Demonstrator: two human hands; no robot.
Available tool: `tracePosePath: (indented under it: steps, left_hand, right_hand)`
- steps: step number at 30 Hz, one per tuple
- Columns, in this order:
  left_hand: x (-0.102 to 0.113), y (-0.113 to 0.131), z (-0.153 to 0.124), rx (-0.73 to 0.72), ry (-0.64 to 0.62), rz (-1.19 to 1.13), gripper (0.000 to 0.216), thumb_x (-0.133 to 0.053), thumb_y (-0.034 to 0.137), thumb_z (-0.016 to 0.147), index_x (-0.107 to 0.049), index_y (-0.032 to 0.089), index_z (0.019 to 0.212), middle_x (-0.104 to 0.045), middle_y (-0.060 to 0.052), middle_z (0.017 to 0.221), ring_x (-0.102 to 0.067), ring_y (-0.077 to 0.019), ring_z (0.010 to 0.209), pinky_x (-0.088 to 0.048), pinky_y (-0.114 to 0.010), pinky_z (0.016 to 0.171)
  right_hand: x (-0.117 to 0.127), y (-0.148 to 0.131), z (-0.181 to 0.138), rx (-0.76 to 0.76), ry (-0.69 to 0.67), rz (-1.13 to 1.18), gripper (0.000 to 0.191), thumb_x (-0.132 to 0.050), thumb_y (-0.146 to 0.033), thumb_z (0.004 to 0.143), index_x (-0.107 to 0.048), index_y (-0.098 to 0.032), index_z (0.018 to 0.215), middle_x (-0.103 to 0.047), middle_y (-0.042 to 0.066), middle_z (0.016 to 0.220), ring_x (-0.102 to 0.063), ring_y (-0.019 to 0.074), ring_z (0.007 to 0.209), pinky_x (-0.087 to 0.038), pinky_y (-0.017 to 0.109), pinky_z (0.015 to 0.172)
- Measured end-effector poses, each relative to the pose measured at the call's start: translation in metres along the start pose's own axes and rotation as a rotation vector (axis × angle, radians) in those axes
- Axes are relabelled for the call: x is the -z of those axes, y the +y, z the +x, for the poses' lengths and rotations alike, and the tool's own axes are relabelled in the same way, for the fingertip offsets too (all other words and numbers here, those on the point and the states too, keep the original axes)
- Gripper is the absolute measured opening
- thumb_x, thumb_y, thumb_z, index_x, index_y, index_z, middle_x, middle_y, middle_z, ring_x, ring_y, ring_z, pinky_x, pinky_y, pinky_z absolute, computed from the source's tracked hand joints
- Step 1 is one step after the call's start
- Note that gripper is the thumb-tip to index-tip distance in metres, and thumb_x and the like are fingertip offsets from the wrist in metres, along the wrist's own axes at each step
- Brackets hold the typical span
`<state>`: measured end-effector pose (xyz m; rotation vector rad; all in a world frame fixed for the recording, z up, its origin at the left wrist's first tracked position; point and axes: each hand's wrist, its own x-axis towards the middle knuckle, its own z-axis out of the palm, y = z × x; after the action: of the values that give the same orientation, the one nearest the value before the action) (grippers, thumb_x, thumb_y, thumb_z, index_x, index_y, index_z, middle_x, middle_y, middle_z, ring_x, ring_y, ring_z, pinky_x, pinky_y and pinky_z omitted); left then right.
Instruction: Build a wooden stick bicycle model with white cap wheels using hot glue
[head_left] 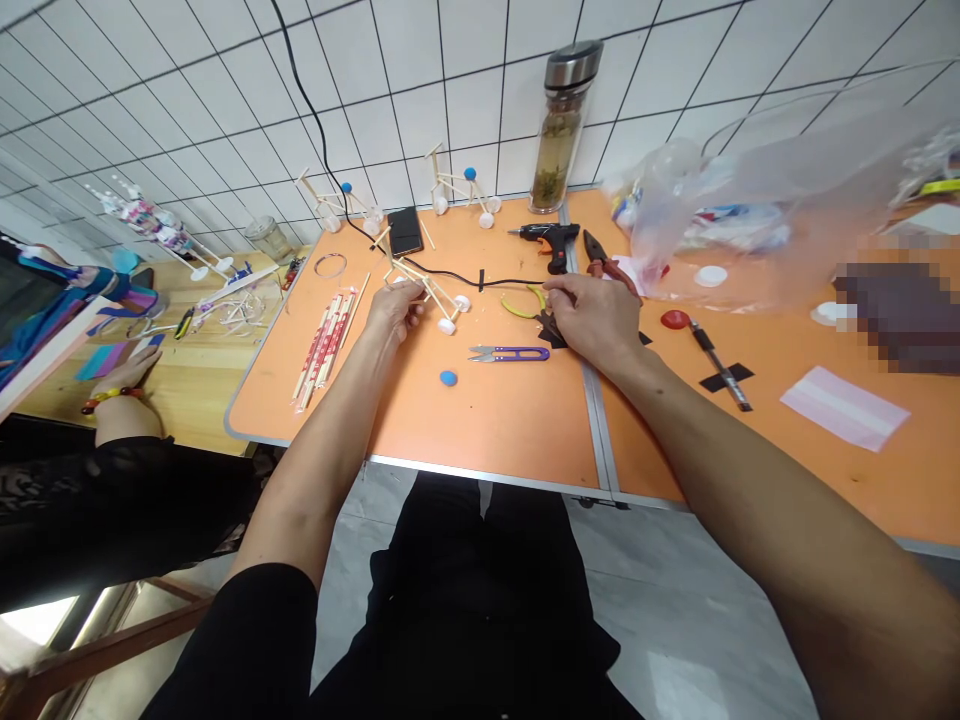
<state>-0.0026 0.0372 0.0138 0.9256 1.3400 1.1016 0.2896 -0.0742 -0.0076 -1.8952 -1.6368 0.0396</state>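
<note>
My left hand [395, 308] is closed on the near side of a small model tricycle of wooden sticks [424, 280] with white round wheels, which stands on the orange table. My right hand [596, 315] rests on the table with its fingers curled, next to yellow-handled pliers [519, 306] and black pieces of tape [553, 335]. What its fingers hold, if anything, is hidden. Between the hands lie purple thread snips [517, 354] and a blue oval piece [448, 378]. Wrapped chopsticks [324, 345] lie left of my left hand.
Two similar stick models [330, 205] with blue balls stand by the wall. Behind my right hand are a glue gun [551, 240], red-handled pliers [606, 265] and a tall glass bottle [556, 150]. A pen [720, 365] lies right. Another person's hand [127, 372] rests left.
</note>
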Motion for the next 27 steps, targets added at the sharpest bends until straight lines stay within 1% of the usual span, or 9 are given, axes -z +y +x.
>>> tracePosePath:
  steps: [2, 7, 11, 14, 16, 18, 20, 22, 27]
  left_hand:
    - [-0.001, 0.001, -0.001, 0.001, 0.000, -0.004, 0.024, -0.086, 0.020, 0.092, -0.067, 0.017, 0.079, -0.067, 0.003, 0.068, -0.050, -0.0038, 0.045, -0.027, -0.018, 0.040]
    - [0.000, 0.003, -0.004, 0.026, 0.000, 0.011, 0.027, -0.095, 0.024, 0.085, -0.069, 0.018, 0.082, -0.072, 0.001, 0.074, -0.053, -0.0048, 0.047, -0.032, -0.019, 0.040]
    - [0.006, 0.003, -0.013, 0.028, -0.015, 0.004, 0.019, -0.092, 0.018, 0.083, -0.074, 0.016, 0.086, -0.075, 0.000, 0.077, -0.057, -0.0057, 0.050, -0.040, -0.019, 0.044]
    - [0.013, -0.001, -0.024, 0.009, -0.017, -0.003, 0.016, -0.089, 0.016, 0.085, -0.073, 0.018, 0.088, -0.076, -0.001, 0.079, -0.061, -0.0069, 0.052, -0.045, -0.019, 0.047]
    - [0.018, -0.005, -0.032, -0.038, 0.012, 0.020, 0.017, -0.087, 0.017, 0.088, -0.070, 0.019, 0.087, -0.077, -0.001, 0.080, -0.062, -0.0074, 0.052, -0.045, -0.019, 0.047]
    - [0.023, -0.010, -0.036, -0.124, 0.068, 0.078, 0.020, -0.087, 0.020, 0.091, -0.068, 0.020, 0.083, -0.073, 0.001, 0.075, -0.059, -0.0072, 0.050, -0.040, -0.019, 0.046]
    - [0.027, -0.015, -0.037, -0.224, 0.112, 0.147, 0.024, -0.085, 0.022, 0.094, -0.066, 0.021, 0.079, -0.069, 0.002, 0.069, -0.054, -0.0067, 0.048, -0.035, -0.019, 0.045]
    - [0.029, -0.020, -0.035, -0.298, 0.127, 0.209, 0.026, -0.081, 0.021, 0.096, -0.065, 0.021, 0.075, -0.066, 0.003, 0.065, -0.051, -0.0068, 0.047, -0.034, -0.019, 0.046]
    - [0.030, -0.026, -0.027, -0.351, 0.136, 0.287, 0.027, -0.073, 0.020, 0.098, -0.064, 0.021, 0.073, -0.062, 0.004, 0.061, -0.051, -0.0089, 0.048, -0.037, -0.020, 0.050]
  right_hand:
    - [0.000, -0.001, -0.001, 0.000, 0.000, -0.003, 0.041, -0.060, -0.030, 0.108, -0.093, -0.024, 0.131, -0.092, 0.012, 0.123, -0.085, 0.0409, 0.120, -0.064, 0.053, 0.103]
    - [0.000, -0.004, -0.002, -0.005, 0.013, -0.009, 0.042, -0.058, -0.030, 0.108, -0.094, -0.026, 0.128, -0.092, 0.011, 0.121, -0.083, 0.0398, 0.121, -0.061, 0.052, 0.105]
    - [-0.001, -0.002, -0.001, 0.011, 0.026, 0.008, 0.041, -0.058, -0.030, 0.108, -0.093, -0.027, 0.128, -0.092, 0.010, 0.120, -0.083, 0.0391, 0.119, -0.060, 0.053, 0.106]
    - [-0.002, 0.000, 0.001, 0.023, 0.044, 0.016, 0.040, -0.058, -0.030, 0.107, -0.093, -0.028, 0.126, -0.093, 0.009, 0.120, -0.083, 0.0374, 0.118, -0.058, 0.054, 0.110]
    - [-0.002, 0.001, 0.001, 0.028, 0.042, 0.014, 0.040, -0.057, -0.030, 0.107, -0.093, -0.028, 0.126, -0.093, 0.009, 0.121, -0.083, 0.0370, 0.118, -0.058, 0.055, 0.112]
    - [-0.001, 0.001, 0.002, 0.035, 0.039, 0.013, 0.041, -0.057, -0.030, 0.108, -0.093, -0.029, 0.127, -0.092, 0.008, 0.125, -0.082, 0.0373, 0.121, -0.058, 0.056, 0.113]
    - [0.000, 0.000, 0.002, 0.037, 0.037, 0.014, 0.041, -0.056, -0.029, 0.109, -0.093, -0.029, 0.128, -0.092, 0.008, 0.126, -0.082, 0.0375, 0.124, -0.058, 0.056, 0.114]
    - [0.001, -0.001, 0.002, 0.033, 0.029, 0.017, 0.042, -0.056, -0.028, 0.109, -0.093, -0.028, 0.129, -0.092, 0.009, 0.127, -0.083, 0.0375, 0.125, -0.058, 0.055, 0.115]
    - [0.004, -0.002, 0.002, 0.015, 0.009, 0.001, 0.043, -0.056, -0.025, 0.110, -0.092, -0.025, 0.133, -0.091, 0.011, 0.129, -0.083, 0.0360, 0.127, -0.057, 0.052, 0.116]
